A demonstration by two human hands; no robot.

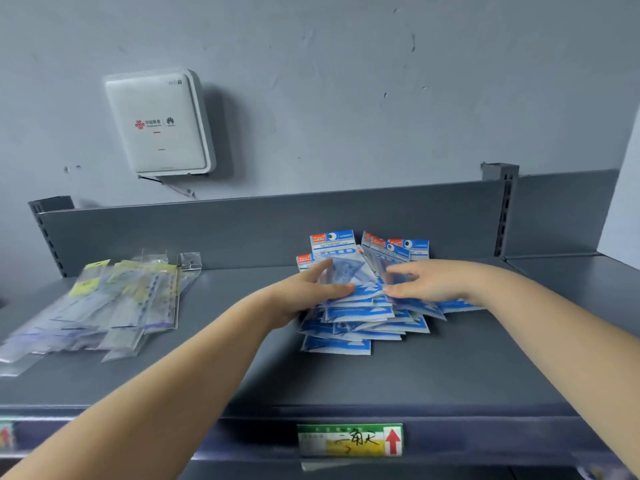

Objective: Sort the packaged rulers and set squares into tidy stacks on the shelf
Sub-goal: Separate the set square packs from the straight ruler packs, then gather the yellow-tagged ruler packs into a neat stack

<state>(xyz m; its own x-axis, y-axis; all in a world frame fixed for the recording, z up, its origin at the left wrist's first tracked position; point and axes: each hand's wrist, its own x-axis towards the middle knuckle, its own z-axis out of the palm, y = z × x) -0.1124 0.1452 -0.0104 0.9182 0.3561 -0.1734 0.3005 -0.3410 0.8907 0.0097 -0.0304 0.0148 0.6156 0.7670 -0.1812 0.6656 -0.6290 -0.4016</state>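
A loose heap of blue-and-white packaged set squares [363, 320] lies fanned out on the grey shelf [450, 368], right of centre. My left hand [308, 292] grips the left side of the upper packs, thumb on top and fingers beneath. My right hand [426, 282] grips the right side of the same packs, its fingers stretched over them. A second pile of clear packaged rulers [104, 306] with yellow headers lies spread out at the left of the shelf, away from both hands.
The shelf's grey back panel [242, 230] stands just behind both piles. A white router box [157, 123] hangs on the wall above. A green and yellow price label [349, 439] with a red arrow sits on the shelf's front edge.
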